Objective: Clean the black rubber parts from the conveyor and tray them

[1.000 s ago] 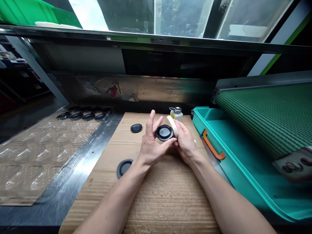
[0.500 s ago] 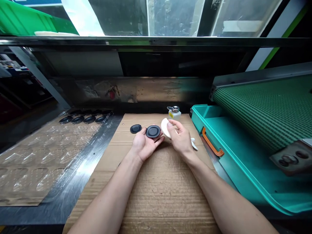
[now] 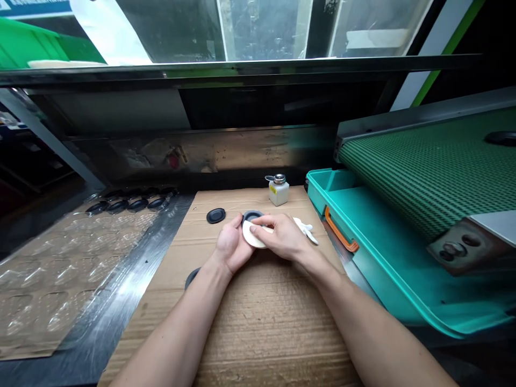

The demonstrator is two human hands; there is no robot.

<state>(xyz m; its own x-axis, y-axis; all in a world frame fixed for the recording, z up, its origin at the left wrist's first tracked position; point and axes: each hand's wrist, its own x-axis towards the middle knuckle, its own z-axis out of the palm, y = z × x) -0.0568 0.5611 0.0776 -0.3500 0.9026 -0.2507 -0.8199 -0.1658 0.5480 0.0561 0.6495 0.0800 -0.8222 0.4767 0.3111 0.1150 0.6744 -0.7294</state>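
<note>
Left hand [image 3: 233,247] is half curled, its fingers cradling a round black rubber disc [image 3: 252,215] from behind, so only the disc's upper rim shows. Right hand [image 3: 284,236] lies across it, fingers nearly flat, pressing a white pad [image 3: 253,237] against the disc. Just beyond the left hand, a second black disc [image 3: 215,215] lies flat on a cardboard sheet [image 3: 262,333]; a third black disc [image 3: 191,277] sits partly hidden by the left wrist. Farther left of that hand, four black discs [image 3: 137,205] line a clear blister tray [image 3: 60,269], with a dim row behind them too dark to count. Beyond the right hand stands one white dispenser bottle [image 3: 278,192] with a metal pump top, and a crumpled white wipe [image 3: 306,230] lies just beside its fingers. Right of that hand are one teal tray [image 3: 363,269] with an orange handle [image 3: 341,230] and a green conveyor belt [image 3: 423,161] carrying one black disc [image 3: 501,138].
</note>
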